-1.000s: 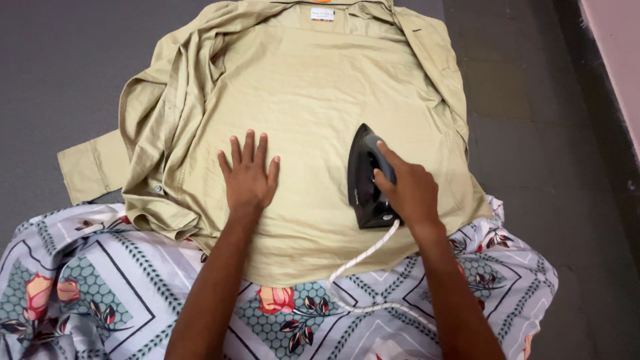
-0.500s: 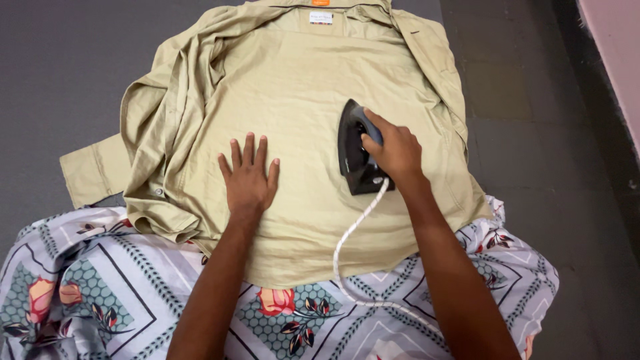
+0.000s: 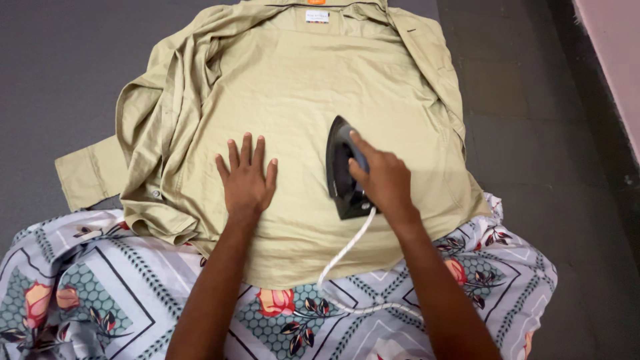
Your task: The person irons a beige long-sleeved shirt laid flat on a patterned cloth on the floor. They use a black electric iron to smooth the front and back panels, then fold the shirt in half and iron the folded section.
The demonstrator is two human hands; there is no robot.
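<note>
A khaki shirt lies spread open, inside up, on the floor, its lower part resting on a floral patterned sheet. My left hand presses flat on the shirt's middle, fingers apart. My right hand grips the handle of a black iron, which sits sole down on the shirt just right of my left hand. A white cord runs from the iron's rear down over the sheet.
Grey floor surrounds the shirt on the left and far side. Darker floor tiles lie to the right, and a pink wall rises at the far right. One sleeve sticks out to the left.
The iron first slid away from me up the shirt, then came back down and shifted left, closer to my left hand. My left hand stayed flat in place.
</note>
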